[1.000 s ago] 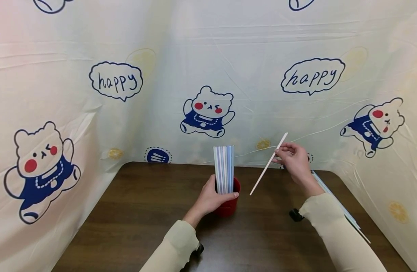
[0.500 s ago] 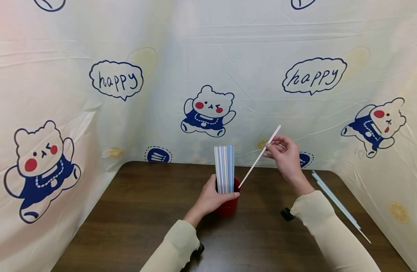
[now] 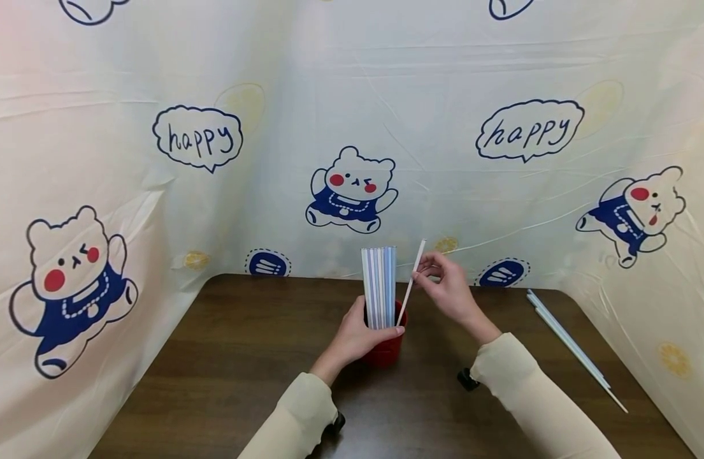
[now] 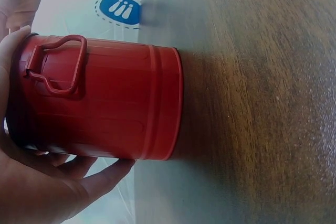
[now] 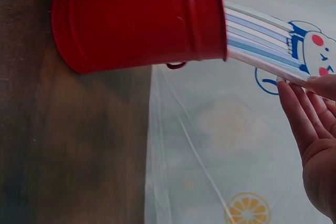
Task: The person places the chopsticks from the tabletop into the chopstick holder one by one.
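Note:
A red metal bucket (image 4: 115,93) with small wire handles stands upright on the table, and my left hand (image 3: 354,335) grips it near the rim, thumb across the front. Inside it a row of pale blue, lilac and white straws (image 3: 378,287) stands upright. Just right of them my right hand (image 3: 446,287) pinches one pale pink straw (image 3: 411,284) between thumb and fingers. This straw leans to the right, its lower end inside the bucket's rim. In the right wrist view the pinched straw lies alongside the others.
A few light blue and white straws (image 3: 575,347) lie on the brown wooden table (image 3: 231,370) near its right edge. A white printed curtain (image 3: 352,95) hangs behind the table and along both sides.
My right hand has moved left and then down, bringing the pink straw from the air beside the bucket into its mouth. My left hand has stayed on the bucket.

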Available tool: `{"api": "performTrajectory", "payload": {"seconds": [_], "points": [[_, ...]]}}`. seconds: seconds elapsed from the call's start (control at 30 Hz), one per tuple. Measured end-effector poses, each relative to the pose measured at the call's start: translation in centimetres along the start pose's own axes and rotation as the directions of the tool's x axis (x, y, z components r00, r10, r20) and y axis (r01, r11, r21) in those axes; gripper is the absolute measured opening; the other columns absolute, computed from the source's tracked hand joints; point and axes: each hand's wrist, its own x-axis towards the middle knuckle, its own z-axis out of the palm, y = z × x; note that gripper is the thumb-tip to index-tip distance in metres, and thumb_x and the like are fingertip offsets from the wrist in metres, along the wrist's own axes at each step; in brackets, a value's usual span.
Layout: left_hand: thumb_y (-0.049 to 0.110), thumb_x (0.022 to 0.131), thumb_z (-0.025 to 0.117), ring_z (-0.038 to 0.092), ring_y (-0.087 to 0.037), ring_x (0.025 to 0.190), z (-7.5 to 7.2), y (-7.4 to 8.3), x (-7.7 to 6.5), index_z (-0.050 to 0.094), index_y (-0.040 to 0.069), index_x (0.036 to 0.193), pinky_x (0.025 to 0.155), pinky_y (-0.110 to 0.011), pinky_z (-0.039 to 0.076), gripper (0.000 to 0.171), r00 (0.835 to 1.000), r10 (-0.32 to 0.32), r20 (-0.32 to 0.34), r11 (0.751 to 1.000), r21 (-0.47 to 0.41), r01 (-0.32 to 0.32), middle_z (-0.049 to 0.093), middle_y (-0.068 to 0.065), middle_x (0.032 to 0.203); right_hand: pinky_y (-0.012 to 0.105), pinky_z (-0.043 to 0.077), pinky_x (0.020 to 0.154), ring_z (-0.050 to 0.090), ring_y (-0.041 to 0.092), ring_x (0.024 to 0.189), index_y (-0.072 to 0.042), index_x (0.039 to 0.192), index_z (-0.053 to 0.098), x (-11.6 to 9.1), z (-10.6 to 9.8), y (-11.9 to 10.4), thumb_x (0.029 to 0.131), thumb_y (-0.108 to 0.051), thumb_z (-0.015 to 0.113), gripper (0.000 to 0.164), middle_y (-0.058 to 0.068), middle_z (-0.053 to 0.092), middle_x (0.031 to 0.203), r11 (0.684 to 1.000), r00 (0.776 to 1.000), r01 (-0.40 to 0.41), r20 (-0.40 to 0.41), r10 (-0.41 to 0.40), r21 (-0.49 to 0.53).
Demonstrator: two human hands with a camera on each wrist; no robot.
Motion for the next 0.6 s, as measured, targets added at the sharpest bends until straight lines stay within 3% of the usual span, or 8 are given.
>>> {"api": "performTrajectory", "payload": {"seconds": [0.2,0.33,0.43,0.6], "points": [[0.039,0.081,0.086,0.056,-0.03,0.125,0.1,-0.1,0.0,0.039,0.017,0.148,0.107,-0.059,0.045,0.086,1.0,0.01,0.002,1.0,-0.007,-0.01,0.051,-0.009,0.146,0.041,0.061,0.076,0.069,0.04,0.086,0.01,0.11,0.062,-0.9,0.7,-1.4,0.092,0.008,0.069,0.02,0.027,0.067,0.098,0.996,0.999,-0.001,0.046,0.005,-0.088],[0.038,0.081,0.087,0.056,-0.03,0.126,0.2,-0.1,-0.1,0.038,0.017,0.149,0.108,-0.059,0.044,0.086,1.0,0.024,0.008,0.999,-0.026,-0.024,0.051,-0.008,0.147,0.034,0.06,0.079,0.067,0.029,0.088,0.0,0.112,0.063,-0.8,1.1,1.4,0.093,0.0,0.072,0.021,0.018,0.067,0.101,0.994,0.998,-0.028,0.061,0.035,-0.101],[0.039,0.081,0.087,0.056,-0.029,0.126,0.2,-0.2,0.0,0.038,0.017,0.149,0.108,-0.059,0.044,0.087,1.0,0.029,0.009,0.999,-0.025,-0.028,0.05,-0.008,0.148,0.035,0.06,0.082,0.066,0.025,0.09,-0.007,0.113,0.063,-0.6,1.4,3.2,0.094,-0.004,0.073,0.021,0.012,0.067,0.102,0.993,0.997,-0.053,0.057,0.059,-0.102],[0.039,0.081,0.087,0.056,-0.028,0.125,0.1,-0.4,0.2,0.038,0.019,0.149,0.107,-0.058,0.045,0.086,1.0,0.018,0.005,1.0,-0.003,-0.018,0.051,-0.006,0.147,0.046,0.06,0.087,0.065,0.025,0.093,-0.009,0.115,0.063,-0.3,1.6,3.2,0.094,-0.006,0.073,0.023,0.009,0.067,0.104,0.989,0.995,-0.079,0.056,0.086,-0.128]]}}
